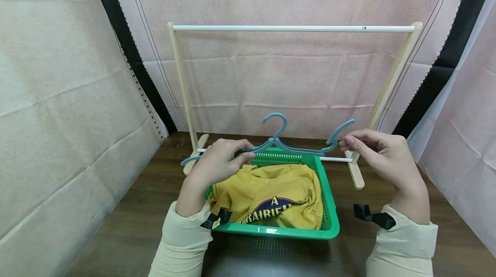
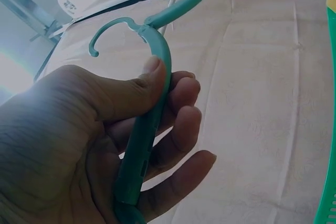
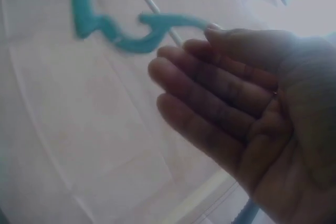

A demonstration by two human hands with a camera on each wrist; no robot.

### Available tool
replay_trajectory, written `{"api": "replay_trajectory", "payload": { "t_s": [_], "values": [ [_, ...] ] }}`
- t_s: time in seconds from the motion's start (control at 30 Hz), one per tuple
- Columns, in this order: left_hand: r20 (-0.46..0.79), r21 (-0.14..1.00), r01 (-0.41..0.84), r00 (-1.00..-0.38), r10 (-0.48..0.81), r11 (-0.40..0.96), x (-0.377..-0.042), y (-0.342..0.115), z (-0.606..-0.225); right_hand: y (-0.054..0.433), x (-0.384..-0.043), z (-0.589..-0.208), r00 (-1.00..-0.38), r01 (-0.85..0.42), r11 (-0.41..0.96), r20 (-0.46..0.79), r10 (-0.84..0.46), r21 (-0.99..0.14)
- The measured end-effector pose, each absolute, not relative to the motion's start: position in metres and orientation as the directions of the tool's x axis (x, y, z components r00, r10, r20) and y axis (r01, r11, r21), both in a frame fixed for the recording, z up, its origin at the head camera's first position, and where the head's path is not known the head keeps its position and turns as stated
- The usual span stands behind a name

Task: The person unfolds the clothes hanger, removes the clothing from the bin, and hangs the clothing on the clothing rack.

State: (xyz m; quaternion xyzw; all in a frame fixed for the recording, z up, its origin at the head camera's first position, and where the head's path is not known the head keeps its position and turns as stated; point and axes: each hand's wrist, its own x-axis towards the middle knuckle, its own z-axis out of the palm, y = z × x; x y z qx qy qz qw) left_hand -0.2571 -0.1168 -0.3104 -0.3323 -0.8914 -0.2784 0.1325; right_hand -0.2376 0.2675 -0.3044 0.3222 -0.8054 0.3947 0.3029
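A blue plastic clothes hanger (image 1: pixel 300 150) is held up over the green basket (image 1: pixel 332 221), its hook upright. My left hand (image 1: pixel 221 158) grips its left arm, thumb across the front and fingers behind, as the left wrist view shows. Beside the notched right end stands my right hand (image 1: pixel 381 154), its fingers (image 3: pixel 210 85) loosely extended and the thumb near the hanger (image 3: pixel 131 45). Whether those fingertips touch the hanger is unclear. Inside the basket lies a folded yellow shirt (image 1: pixel 283 182) with dark blue and yellow lettering.
Behind the basket a rack stands on the wooden table (image 1: pixel 128 234), with a white top bar (image 1: pixel 290 29), pale wooden posts (image 1: pixel 182 83) and a low crossbar (image 1: pixel 337 160). Pale cloth (image 1: pixel 302 83) encloses the back and sides.
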Motion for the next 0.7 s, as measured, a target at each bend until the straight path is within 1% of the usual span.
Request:
{"api": "replay_trajectory", "payload": {
  "t_s": [0.13,0.23,0.33,0.47,0.7],
  "values": [
    [0.413,0.376,0.665,-0.744,0.526,0.645,-0.258,-0.114,-0.311,0.257,-0.235,-0.301,-0.539,-0.826,0.381,0.777,-0.325,-0.414],
    [0.406,0.343,0.679,-0.730,0.549,0.649,-0.257,-0.109,-0.311,0.244,-0.235,-0.299,-0.518,-0.848,0.346,0.769,-0.376,-0.402],
    [0.398,0.307,0.692,-0.717,0.573,0.653,-0.255,-0.103,-0.312,0.229,-0.236,-0.298,-0.535,-0.838,0.373,0.734,-0.417,-0.399],
    [0.400,0.271,0.709,-0.698,0.594,0.652,-0.254,-0.096,-0.314,0.214,-0.239,-0.299,-0.589,-0.799,0.442,0.678,-0.439,-0.408],
    [0.439,0.256,0.724,-0.677,0.591,0.640,-0.252,-0.092,-0.314,0.210,-0.245,-0.303,-0.639,-0.748,0.549,0.626,-0.447,-0.372]
  ]
}}
